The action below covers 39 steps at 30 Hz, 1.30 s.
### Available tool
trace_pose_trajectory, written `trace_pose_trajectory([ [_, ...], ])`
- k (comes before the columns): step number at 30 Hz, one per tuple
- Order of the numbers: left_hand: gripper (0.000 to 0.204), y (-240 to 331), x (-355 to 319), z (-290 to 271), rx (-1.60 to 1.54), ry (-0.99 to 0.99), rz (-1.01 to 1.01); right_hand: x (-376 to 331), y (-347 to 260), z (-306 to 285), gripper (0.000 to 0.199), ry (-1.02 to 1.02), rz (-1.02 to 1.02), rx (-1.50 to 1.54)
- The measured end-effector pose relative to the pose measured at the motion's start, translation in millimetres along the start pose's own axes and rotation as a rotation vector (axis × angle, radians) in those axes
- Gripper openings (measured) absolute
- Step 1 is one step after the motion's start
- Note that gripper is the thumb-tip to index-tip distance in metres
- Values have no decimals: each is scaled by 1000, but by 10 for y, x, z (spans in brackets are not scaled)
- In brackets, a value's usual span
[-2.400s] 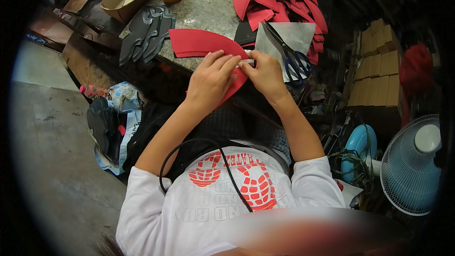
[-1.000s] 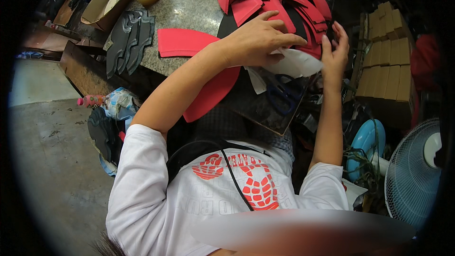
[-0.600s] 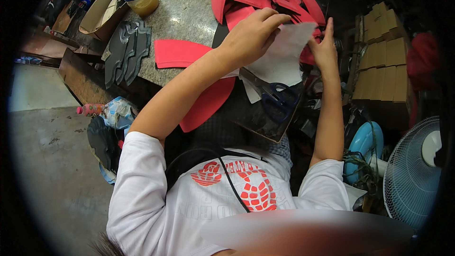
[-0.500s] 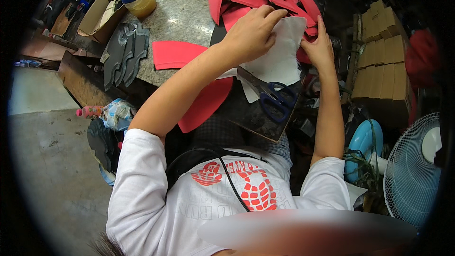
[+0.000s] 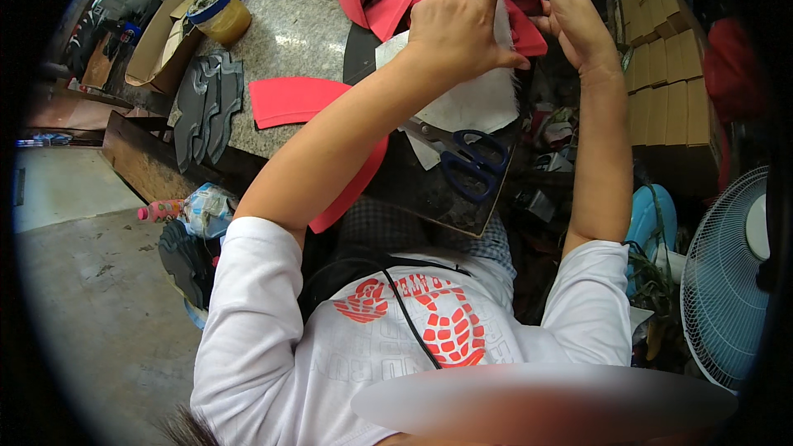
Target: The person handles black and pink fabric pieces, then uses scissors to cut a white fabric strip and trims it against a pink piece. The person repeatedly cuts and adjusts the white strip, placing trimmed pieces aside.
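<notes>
A heap of red cut pieces with dark edges [image 5: 382,8] lies at the far side of the work surface. My left hand [image 5: 462,29] is over the heap's near edge and a white fuzzy sheet [image 5: 471,107], fingers spread, with no held thing showing. To the right of the heap, my right hand [image 5: 574,21] reaches up with fingers stretched and palm turned inward. Scissors with dark blue handles [image 5: 475,167] rest on the dark board, their blades beside the white sheet. One curved red piece [image 5: 289,101] lies left of my left forearm; another [image 5: 355,186] is partly hidden beneath it.
Dark grey wavy-edged pieces [image 5: 206,107] lie on the speckled slab [image 5: 285,33], near a blue-rimmed tub [image 5: 219,15]. Stacked brown boxes [image 5: 669,74] and a fan [image 5: 727,281] stand at right. A pink-capped bottle [image 5: 161,211] is low at left.
Both hands have moved farther away, toward the red heap. The right hand has come off the white sheet's edge, and the left hand's fingers have spread. The whole view has shifted slightly.
</notes>
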<state>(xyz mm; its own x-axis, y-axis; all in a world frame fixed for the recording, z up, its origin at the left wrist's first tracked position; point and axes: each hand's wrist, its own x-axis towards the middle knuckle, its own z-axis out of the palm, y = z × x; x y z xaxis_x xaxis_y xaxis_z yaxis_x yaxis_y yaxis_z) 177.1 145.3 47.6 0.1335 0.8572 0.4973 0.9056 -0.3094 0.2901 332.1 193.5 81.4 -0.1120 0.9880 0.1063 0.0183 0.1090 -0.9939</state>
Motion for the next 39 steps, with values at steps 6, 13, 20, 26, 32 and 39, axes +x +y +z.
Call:
trace_pose_trajectory([
  [6, 113, -212, 146, 64, -109, 172, -53, 353, 156, -348, 62, -420, 107, 456],
  [13, 89, -415, 144, 105, -178, 184, -38, 711, 793, -427, 31, 148, -346, -631],
  [20, 90, -435, 115, 23, -201, 162, -107, 366, 1181, -568, 22, 235, 24, 16],
  [26, 92, -455, 119, 20, -215, 172, -124, 211, 1367, -418, 39, 50, -368, -746],
  [32, 92, -464, 146, 128, -181, 186, -124, -65, 1019, -247, 83, -5, -543, -1250],
  [39, 90, -489, 107, 257, -22, 264, -45, -572, 683, -378, 84, -4, -487, -1284],
])
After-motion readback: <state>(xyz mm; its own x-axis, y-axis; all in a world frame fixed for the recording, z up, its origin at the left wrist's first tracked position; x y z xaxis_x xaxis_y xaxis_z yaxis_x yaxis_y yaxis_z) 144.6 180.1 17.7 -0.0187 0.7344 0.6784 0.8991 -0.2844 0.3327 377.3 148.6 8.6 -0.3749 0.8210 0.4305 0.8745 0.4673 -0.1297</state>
